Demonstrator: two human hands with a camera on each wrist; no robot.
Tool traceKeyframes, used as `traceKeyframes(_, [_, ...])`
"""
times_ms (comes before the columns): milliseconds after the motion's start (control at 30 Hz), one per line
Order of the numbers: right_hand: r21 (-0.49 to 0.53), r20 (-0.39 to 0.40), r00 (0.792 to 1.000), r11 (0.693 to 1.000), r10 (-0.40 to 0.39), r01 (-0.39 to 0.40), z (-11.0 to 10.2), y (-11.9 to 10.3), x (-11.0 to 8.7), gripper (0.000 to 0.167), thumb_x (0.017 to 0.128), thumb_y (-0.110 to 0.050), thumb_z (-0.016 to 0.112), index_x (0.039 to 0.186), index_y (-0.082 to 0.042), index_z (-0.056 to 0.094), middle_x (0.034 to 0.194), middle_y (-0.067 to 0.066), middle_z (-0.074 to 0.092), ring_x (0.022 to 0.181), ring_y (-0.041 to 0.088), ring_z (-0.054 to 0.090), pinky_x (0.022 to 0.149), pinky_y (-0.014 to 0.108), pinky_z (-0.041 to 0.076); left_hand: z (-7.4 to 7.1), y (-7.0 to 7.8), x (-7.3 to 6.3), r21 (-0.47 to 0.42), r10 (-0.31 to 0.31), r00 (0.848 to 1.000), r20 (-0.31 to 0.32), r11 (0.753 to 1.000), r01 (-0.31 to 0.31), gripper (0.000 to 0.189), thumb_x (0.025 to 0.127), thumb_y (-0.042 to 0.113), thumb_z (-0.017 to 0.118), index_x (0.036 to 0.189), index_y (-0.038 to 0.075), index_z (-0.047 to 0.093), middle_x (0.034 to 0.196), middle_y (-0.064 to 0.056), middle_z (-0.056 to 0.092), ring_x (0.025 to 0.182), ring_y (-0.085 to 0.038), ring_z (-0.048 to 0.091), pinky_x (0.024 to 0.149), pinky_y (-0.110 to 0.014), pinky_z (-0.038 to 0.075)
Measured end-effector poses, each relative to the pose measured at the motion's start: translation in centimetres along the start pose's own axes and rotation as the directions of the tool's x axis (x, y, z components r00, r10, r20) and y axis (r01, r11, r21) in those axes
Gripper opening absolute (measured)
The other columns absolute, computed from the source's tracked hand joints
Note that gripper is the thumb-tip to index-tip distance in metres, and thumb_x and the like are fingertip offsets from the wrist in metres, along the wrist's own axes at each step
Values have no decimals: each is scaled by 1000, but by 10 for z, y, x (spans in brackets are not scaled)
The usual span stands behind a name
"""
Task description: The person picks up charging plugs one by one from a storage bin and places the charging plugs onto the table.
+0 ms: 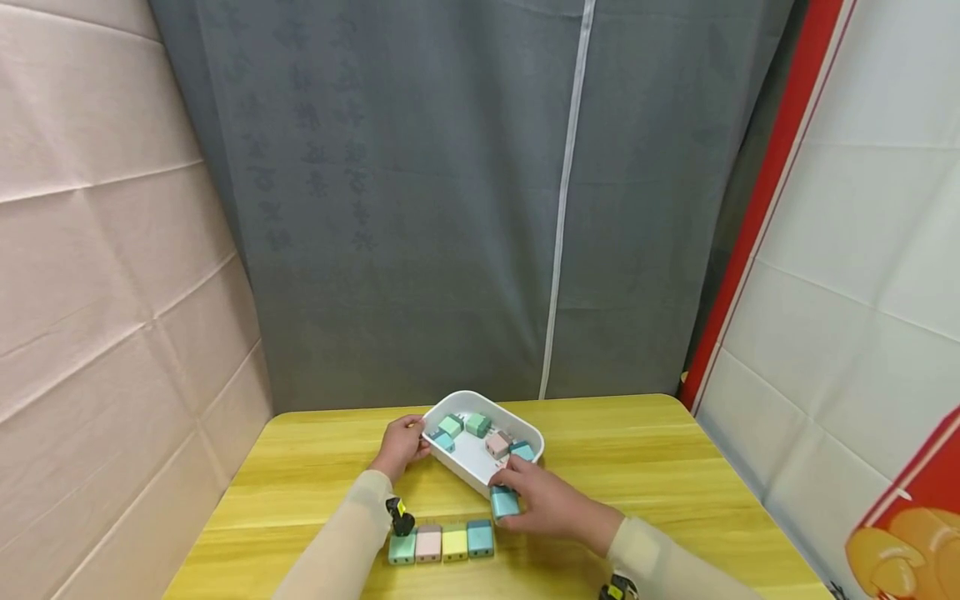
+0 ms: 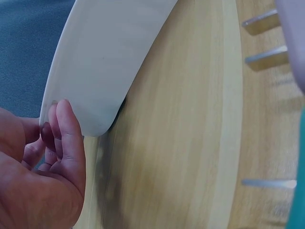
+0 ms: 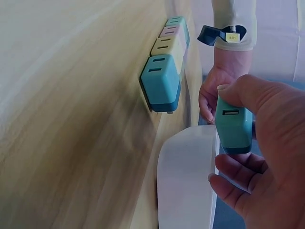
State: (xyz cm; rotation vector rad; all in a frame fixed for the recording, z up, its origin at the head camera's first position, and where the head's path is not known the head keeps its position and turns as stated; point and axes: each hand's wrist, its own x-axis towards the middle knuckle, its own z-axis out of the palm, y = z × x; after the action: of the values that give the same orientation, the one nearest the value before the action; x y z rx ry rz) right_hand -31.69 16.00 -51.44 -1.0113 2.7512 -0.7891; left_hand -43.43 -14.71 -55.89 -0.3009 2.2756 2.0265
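My left hand grips the left end of a white plastic tray, thumb and fingers pinching its rim in the left wrist view. My right hand holds a blue USB charger plug at the tray's near side. In the right wrist view the held charger shows one USB slot, with the thumb on its top. Inside the tray lie loose chargers: green ones, a pink one and blue ones. My right fingers partly cover what lies at the near corner.
In front of the tray, a row stands side by side on the yellow wooden table: green charger, pink charger, yellow charger, blue charger. Their prongs point toward the tray. A grey curtain hangs behind the table.
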Motion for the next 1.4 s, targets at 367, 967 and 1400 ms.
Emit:
traceKeyframes(367, [-2,10,1000,1000,-4,4,6,-4,-6,49,92,-38,92,135,-26,73,121,-10,53,101,6,54,90,25,54,0,-2,6,11,-24,1000,-13,1000,25,41,119,19,53,154,-3,57,109,-19,65,79,-19,65,77,-29,66])
traceKeyframes(967, [-90,37,999,995,-29,33,22,0,-10,49,93,-43,91,134,-21,74,111,-12,54,87,2,52,78,22,51,0,-3,7,23,-22,1000,-5,999,22,42,119,19,52,155,-2,56,111,-19,66,79,-20,66,75,-28,66])
traceKeyframes(1400, [-129,61,998,992,23,-15,27,-3,-11,50,92,-43,90,133,-19,74,113,-11,57,90,3,53,82,24,53,0,-4,8,23,-19,1000,-12,1000,20,41,119,20,53,155,-1,58,110,-19,66,78,-19,66,76,-28,66])
